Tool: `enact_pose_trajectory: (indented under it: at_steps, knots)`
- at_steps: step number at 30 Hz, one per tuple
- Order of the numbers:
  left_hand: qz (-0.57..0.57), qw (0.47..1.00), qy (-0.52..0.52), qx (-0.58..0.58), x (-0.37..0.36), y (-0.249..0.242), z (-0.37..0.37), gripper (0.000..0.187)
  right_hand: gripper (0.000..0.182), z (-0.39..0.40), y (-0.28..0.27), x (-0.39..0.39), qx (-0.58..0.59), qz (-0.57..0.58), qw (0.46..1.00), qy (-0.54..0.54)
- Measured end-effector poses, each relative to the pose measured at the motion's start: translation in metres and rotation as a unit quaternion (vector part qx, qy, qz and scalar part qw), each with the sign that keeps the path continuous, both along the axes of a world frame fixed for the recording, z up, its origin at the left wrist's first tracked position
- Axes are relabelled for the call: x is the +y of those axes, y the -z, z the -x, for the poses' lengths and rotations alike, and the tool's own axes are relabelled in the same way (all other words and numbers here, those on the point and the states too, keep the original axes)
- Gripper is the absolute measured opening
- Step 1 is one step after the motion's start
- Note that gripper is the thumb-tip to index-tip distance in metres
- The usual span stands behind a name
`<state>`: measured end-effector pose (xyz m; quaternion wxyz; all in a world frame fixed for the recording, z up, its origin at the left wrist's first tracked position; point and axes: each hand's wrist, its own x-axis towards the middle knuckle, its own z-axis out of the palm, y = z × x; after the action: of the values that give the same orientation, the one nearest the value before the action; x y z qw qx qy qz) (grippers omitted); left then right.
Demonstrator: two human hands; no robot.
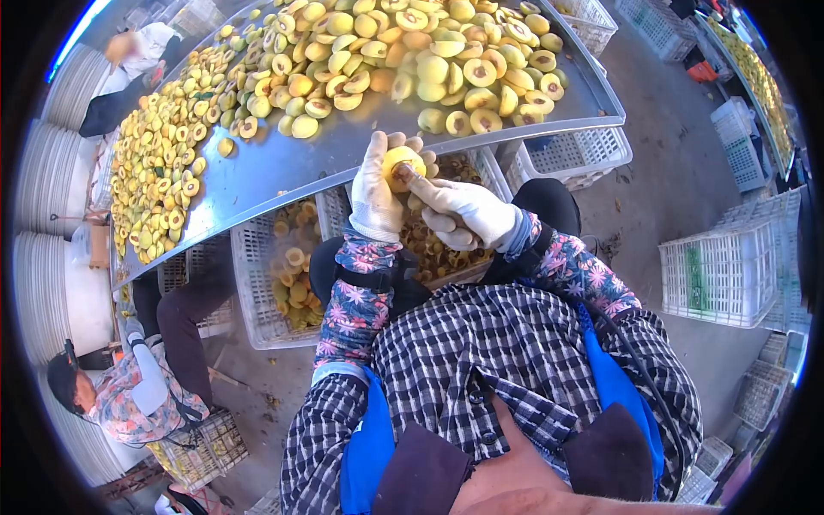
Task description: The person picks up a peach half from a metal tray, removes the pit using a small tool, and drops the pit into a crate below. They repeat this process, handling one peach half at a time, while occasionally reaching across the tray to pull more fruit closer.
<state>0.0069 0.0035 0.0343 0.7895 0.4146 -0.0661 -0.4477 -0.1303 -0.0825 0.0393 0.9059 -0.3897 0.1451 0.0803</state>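
Observation:
In the head view, my left hand (pixel 378 190), in a pale work glove, is closed around a yellow peach half (pixel 400 166) just past the table's near edge. The fruit's cut face, with a brown centre, is turned up towards me. My right hand (pixel 470 211), also gloved, has its fingers curled, and one fingertip presses at that brown centre. Whether a small tool sits in the right hand is hidden. Beyond both hands lies a heap of halved yellow fruit (pixel 360 60) on the metal table (pixel 257 176).
Below the table edge stand a white crate (pixel 257 296) of fruit halves and another crate (pixel 571 159) at right. White crates (pixel 717 275) are stacked on the right floor. A co-worker (pixel 142 390) sits at lower left; another person (pixel 142 51) is at upper left.

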Motion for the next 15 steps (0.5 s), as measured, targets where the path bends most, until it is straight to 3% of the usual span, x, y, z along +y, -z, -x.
enact_pose_trajectory:
  at_steps: [2,6,10,12,15]
  knots:
    - [0.024,0.995,-0.037,0.084,-0.004,-0.002,0.006,0.038,0.039,0.001,0.004,-0.003,-0.001,-0.045,0.999,-0.002]
    - [0.01,1.0,-0.023,0.008,0.002,0.007,0.013,0.038,0.038,0.008,0.016,-0.014,0.001,-0.137,0.989,-0.064]
    - [-0.014,0.999,-0.032,0.005,0.006,0.015,0.017,0.037,0.034,0.011,0.009,-0.002,0.043,-0.021,0.998,-0.029]
    - [-0.016,0.998,-0.054,0.005,0.004,0.017,0.016,0.037,0.03,0.008,0.014,0.005,-0.021,0.161,0.987,0.005]
    - [-0.007,0.999,-0.037,0.029,0.003,0.017,0.006,0.035,0.027,0.016,0.002,0.0,-0.002,0.234,0.971,-0.05]
